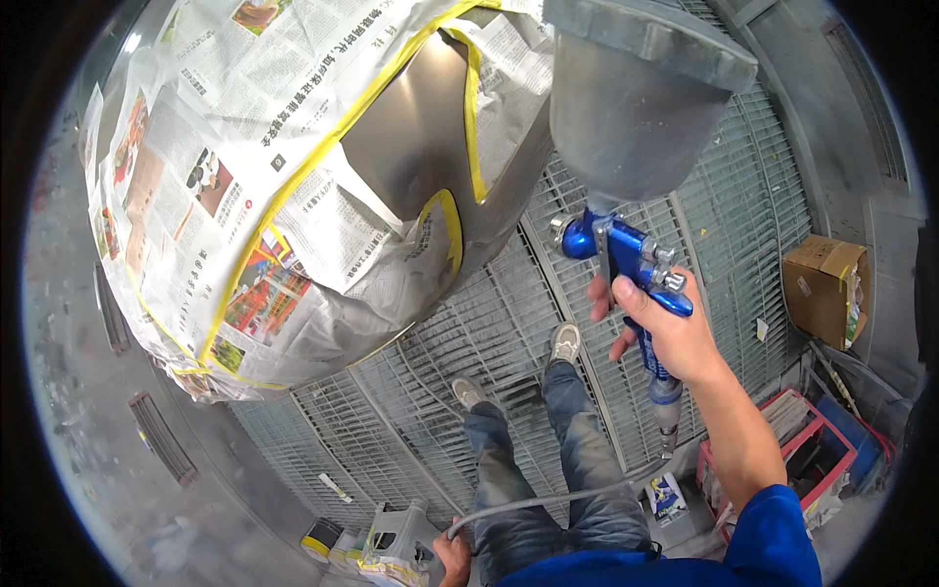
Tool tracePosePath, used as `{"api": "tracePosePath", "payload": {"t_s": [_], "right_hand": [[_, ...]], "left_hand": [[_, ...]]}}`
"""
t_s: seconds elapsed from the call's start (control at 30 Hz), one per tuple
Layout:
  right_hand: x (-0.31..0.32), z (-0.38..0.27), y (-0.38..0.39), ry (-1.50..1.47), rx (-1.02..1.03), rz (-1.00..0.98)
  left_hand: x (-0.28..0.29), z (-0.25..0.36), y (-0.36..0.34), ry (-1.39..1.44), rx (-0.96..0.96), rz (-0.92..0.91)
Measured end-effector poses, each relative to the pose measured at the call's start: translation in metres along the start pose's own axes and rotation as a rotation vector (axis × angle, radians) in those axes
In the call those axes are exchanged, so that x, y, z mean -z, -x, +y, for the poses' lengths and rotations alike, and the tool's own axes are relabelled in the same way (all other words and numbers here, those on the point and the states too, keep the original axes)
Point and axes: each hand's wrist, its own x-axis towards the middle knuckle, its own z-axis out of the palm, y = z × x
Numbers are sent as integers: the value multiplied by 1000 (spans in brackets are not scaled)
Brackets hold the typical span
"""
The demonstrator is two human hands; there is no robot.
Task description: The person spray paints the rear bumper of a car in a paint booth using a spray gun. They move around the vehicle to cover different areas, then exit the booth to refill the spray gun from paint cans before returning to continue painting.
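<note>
My right hand (665, 328) is wrapped around the grip of a blue spray gun (631, 259) with a large grey cup (636, 88) on top, its nozzle pointing left. The gun is level with a bare grey car panel (411, 127), framed by yellow tape and newspaper masking (196, 186); a gap separates nozzle and panel. Low in the picture, my left hand (452, 558) holds the grey air hose (548, 501) that runs up to the bottom of the gun. My legs in paint-stained jeans and grey shoes (565, 342) stand on the floor grating.
A metal floor grating (460, 333) lies underfoot. A cardboard box (827, 289) sits at the right wall. A red crate (802, 450) with papers and a blue item stands lower right. A small grey step stool (396, 533) and tape roll (318, 538) lie near my left hand.
</note>
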Motion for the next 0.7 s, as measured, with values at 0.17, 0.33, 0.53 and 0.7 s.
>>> {"api": "tracePosePath", "payload": {"t_s": [0.17,0.33,0.53,0.7], "right_hand": [[-3,4,3,3,-21,11],[-23,21,5,-118,-172,-243],[-27,29,-21,101,4,151],[-33,6,-5,-67,-63,-112]], "left_hand": [[-4,-17,-6,118,4,17],[-1,21,-3,94,127,21],[-10,-41,-22,-1,1,68],[-11,-10,-13,128,162,38]]}}
